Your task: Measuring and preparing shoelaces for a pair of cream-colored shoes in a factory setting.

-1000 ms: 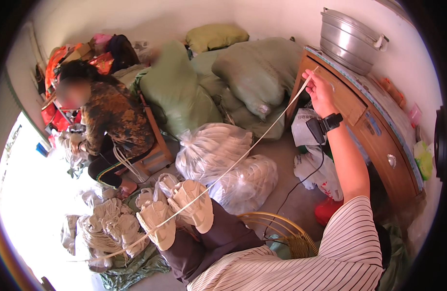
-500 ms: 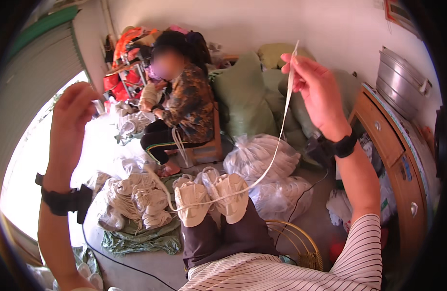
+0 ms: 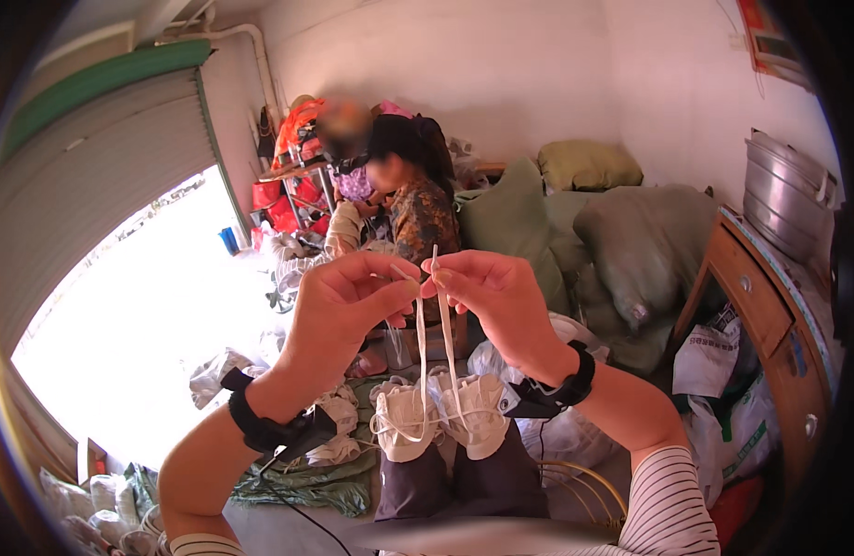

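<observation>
A pair of off-white lace-up shoes, the left one and the right one, sits side by side on my knees. My left hand is pinched on one end of a flat white shoelace. With thumb and forefinger, my right hand grips the other end, its tip sticking up. Both hands are raised above the shoes and almost touch. Two strands hang from them, one down to each shoe, and a loop of lace lies across the left shoe.
Ahead, a person in a patterned jacket sits handling pale shoes. Green sacks pile behind. A wooden cabinet with a metal pot stands right. Bagged shoes lie at lower left; a cable crosses the floor.
My hands came together from far apart, the left moving right and the right moving left and down. The lace, earlier stretched across both shoes, now rises in two strands. The view tilted up.
</observation>
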{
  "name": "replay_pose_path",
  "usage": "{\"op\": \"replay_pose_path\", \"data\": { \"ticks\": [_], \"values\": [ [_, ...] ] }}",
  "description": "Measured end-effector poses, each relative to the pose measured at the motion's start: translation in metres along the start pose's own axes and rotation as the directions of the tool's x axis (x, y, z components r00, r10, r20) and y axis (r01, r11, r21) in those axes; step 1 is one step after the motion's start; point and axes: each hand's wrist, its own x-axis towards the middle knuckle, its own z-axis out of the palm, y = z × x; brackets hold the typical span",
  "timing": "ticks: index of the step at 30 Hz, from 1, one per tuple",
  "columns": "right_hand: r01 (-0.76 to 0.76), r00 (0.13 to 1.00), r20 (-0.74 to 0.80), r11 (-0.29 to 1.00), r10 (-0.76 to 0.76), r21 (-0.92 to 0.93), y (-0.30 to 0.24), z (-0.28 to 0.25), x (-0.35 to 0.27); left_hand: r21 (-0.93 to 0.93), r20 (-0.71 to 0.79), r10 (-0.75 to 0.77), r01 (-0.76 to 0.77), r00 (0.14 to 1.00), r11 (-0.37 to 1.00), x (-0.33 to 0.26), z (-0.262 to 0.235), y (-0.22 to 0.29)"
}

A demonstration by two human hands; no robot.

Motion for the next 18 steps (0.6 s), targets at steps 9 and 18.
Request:
{"op": "replay_pose_path", "data": {
  "ticks": [9, 18],
  "values": [
    [-0.034, 0.999, 0.018, 0.994, 0.033, 0.104, 0.028, 0.042, 0.013, 0.004, -0.092, 0.045, -0.045, 0.995, 0.999, -0.008, -0.037, -0.027],
    [0.007, 0.999, -0.042, 0.996, -0.011, -0.094, 0.051, 0.055, 0.022, -0.010, -0.116, 0.045, -0.047, 0.992, 0.999, -0.003, -0.054, -0.047]
  ]
}}
